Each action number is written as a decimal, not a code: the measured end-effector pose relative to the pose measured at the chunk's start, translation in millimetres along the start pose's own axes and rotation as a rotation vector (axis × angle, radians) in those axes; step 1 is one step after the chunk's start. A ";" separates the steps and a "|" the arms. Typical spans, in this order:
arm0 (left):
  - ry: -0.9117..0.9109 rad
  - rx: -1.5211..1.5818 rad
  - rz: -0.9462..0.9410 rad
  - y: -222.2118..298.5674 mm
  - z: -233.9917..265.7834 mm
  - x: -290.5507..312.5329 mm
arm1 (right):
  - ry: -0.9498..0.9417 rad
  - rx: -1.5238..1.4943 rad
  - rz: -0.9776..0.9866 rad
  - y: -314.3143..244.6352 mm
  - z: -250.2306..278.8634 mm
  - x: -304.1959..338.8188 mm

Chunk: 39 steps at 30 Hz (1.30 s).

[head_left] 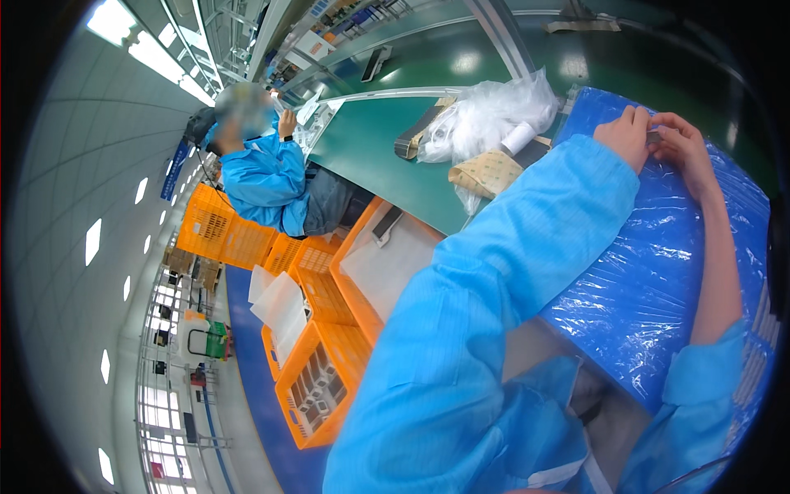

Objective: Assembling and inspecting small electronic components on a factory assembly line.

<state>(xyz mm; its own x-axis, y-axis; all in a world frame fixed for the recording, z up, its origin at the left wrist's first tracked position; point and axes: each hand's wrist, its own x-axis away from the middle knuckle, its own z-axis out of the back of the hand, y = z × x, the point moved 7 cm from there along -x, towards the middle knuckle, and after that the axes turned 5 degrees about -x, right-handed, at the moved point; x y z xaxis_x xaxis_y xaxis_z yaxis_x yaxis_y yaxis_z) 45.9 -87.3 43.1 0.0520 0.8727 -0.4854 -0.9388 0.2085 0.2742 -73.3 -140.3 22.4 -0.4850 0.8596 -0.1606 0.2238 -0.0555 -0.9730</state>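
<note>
My left hand (624,137) is closed, its fingers curled, over the far part of a blue surface (634,305) covered in wrinkled clear plastic film. Close against it, my right hand (686,153) has its thumb and fingers bent together. A small greyish piece (653,137) shows between the two hands, too small and too covered to name. Both forearms wear light blue sleeves, the right one pushed back. To the left of my hands, a heap of clear plastic bags (494,119) lies on a green tabletop (362,148), beside a brown patterned paper piece (485,173).
Another person (267,177) in a blue smock stands across at the left, hands raised. Orange crates (350,346) stand below the green table, one holding several small parts. A dark strip-shaped part (415,132) lies by the bags. A metal post (502,37) rises behind the table.
</note>
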 end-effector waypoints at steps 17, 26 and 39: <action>0.015 0.020 0.078 -3.3 -5.1 -2.1 | -0.073 -0.236 -0.033 8.5 13.0 -3.9; 0.022 0.041 0.103 -6.7 -3.8 -2.5 | -0.039 -0.247 -0.064 8.6 14.5 -2.6; 0.045 0.054 0.055 -5.7 -1.3 -1.5 | 0.064 -0.220 -0.117 16.9 26.3 -6.7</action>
<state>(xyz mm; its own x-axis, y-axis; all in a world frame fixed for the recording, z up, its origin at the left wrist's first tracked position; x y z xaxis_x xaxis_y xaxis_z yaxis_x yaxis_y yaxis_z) 50.7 -90.3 41.2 -0.0154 0.8630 -0.5050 -0.9199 0.1857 0.3454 -88.5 -160.3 2.7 -0.4652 0.8847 -0.0312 0.3510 0.1520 -0.9239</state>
